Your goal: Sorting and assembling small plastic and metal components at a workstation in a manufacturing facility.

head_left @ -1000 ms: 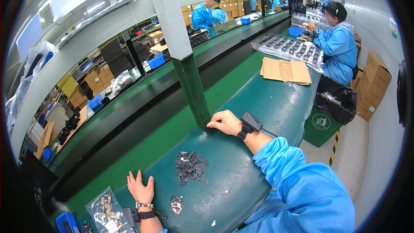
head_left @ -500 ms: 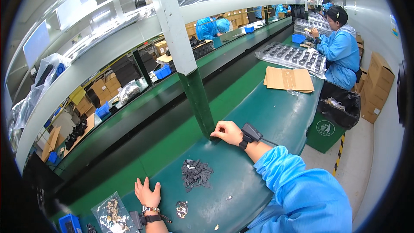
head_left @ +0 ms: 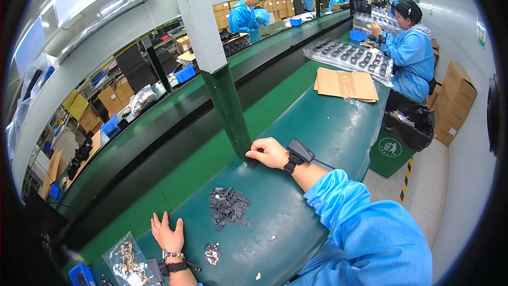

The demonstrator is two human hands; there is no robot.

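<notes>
L hand (head_left: 167, 233) flat, fingers spread, empty, on green bench mat (head_left: 317, 127). R hand (head_left: 269, 152) loosely curled at green post base (head_left: 233, 122), holding nothing visible. Heap of small dark grey plastic parts (head_left: 228, 207) lies between hands, untouched. Judgement: pause between picks; next needs reach into heap.

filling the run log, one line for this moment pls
left hand flat on green table | right hand at post base | dark parts pile between

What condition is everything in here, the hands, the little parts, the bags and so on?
Left hand: open, flat on the green table.
Right hand: loosely closed, resting by the post.
Pile of dark parts: loose, heaped, untouched.
Plastic bag: lying flat, partly filled.
Cardboard sheets: folded flat, stacked.
Bin: lined, open, holding scraps.
</notes>
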